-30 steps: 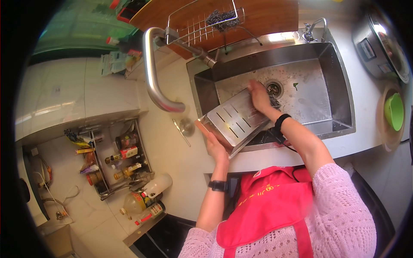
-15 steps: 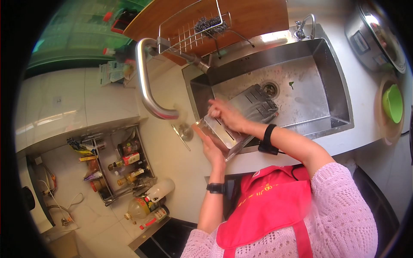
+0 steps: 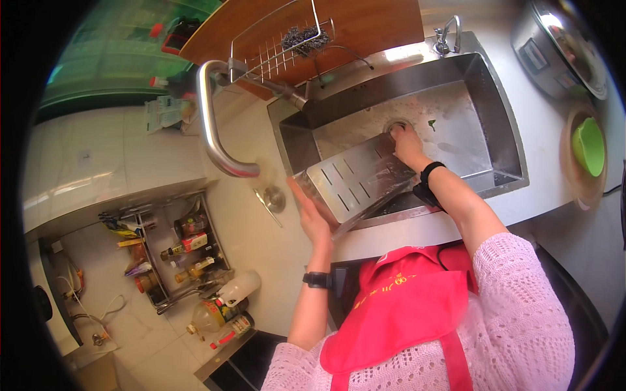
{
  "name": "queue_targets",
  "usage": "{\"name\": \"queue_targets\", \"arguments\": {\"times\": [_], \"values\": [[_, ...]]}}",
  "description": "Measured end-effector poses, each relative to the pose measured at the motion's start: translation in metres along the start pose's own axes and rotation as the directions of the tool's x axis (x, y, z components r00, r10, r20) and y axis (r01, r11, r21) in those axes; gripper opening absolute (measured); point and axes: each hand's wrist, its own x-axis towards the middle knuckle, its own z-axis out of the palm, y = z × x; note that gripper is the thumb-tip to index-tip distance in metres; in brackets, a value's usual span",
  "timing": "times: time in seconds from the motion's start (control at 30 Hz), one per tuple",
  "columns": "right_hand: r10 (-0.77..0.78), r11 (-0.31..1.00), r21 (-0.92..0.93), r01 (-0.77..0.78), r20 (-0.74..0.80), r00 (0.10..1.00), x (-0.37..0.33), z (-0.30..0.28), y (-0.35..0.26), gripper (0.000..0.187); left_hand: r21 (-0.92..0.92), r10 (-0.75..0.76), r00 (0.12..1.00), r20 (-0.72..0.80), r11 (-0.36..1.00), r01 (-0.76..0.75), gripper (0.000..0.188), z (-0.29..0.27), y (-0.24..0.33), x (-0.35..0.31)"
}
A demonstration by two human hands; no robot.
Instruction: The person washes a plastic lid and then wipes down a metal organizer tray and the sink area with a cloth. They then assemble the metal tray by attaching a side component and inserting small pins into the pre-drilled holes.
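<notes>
A long slotted stainless-steel tray (image 3: pixel 345 186), with clear glossy edges, lies tilted across the left front of the sink (image 3: pixel 521 186). My left hand (image 3: pixel 314 218) wraps its left end, the thumb side up along the edge and the other fingers hidden beneath. At the opposite end, my right hand (image 3: pixel 408 144) is closed around the tray's far corner, close to the drain (image 3: pixel 396 124). Its fingertips are partly hidden. A small green leaf scrap (image 3: pixel 432 125) lies on the sink floor right of the drain.
A large curved faucet (image 3: pixel 212 124) arches left of the sink, under a wire rack (image 3: pixel 277 62) holding a scouring pad. On the right counter stand a steel pot (image 3: pixel 544 55) and a green bowl (image 3: pixel 589 146). Several bottles fill an open pull-out rack (image 3: pixel 195 254) at lower left.
My right hand has slid from the tray's left part to its far right end. The slotted steel face now shows where a dark grey surface showed. My left hand stays at the left end.
</notes>
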Motion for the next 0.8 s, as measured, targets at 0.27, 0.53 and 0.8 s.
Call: {"name": "queue_targets", "arguments": {"times": [0.27, 0.53, 0.8], "values": [[-0.065, 0.969, -0.084, 0.234, 0.824, 0.563, -0.036, 0.034, 0.055, 0.019, -0.439, -0.319, 0.905, 0.283, 0.795, 0.418, 0.042, 0.000, 0.014, -0.004], [0.064, 0.951, -0.304, 0.052, 0.361, 0.930, 0.053, 0.015, 0.117, 0.036, -0.552, -0.368, 0.823, 0.432, 0.613, 0.565, 0.036, -0.010, 0.000, 0.023], [0.394, 0.318, 0.748, -0.583, 0.455, 0.799, 0.019, 0.007, 0.047, 0.016, -0.648, -0.491, 0.789, 0.368, 0.473, 0.597, 0.035, -0.028, 0.012, 0.021]]}}
